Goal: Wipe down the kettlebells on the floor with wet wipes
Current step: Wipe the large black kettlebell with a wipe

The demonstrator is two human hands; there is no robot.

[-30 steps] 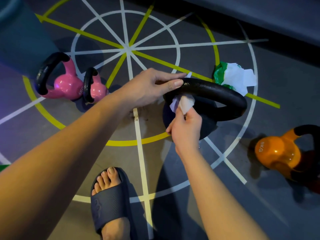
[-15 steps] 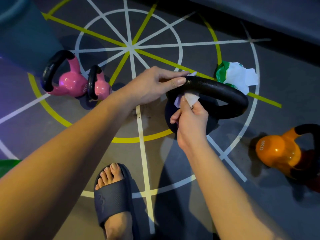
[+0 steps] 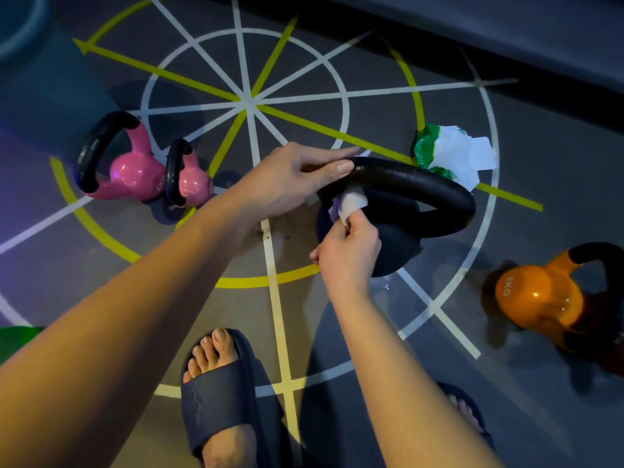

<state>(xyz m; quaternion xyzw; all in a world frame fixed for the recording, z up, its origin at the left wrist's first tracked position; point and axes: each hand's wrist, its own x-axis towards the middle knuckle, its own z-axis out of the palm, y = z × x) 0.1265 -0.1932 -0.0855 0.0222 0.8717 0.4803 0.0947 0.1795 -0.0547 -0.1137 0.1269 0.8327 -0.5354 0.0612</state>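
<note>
A black kettlebell stands on the floor at the centre, its thick handle uppermost. My left hand grips the left end of that handle, thumb along its near side. My right hand pinches a white wet wipe and presses it against the underside of the handle's left end. Two pink kettlebells with black handles lie to the left. An orange kettlebell marked 8KG lies at the right. A green wet wipe pack with white sheets sticking out sits behind the black kettlebell.
The grey floor carries white and yellow painted lines in a wheel pattern. My left foot in a dark slide sandal is at the bottom centre, the other sandal partly hidden by my right forearm. A dark raised edge runs along the top right.
My right hand has shifted the wipe a little along the inside of the handle's left end. My left hand keeps its grip on the handle. The kettlebell stays in place.
</note>
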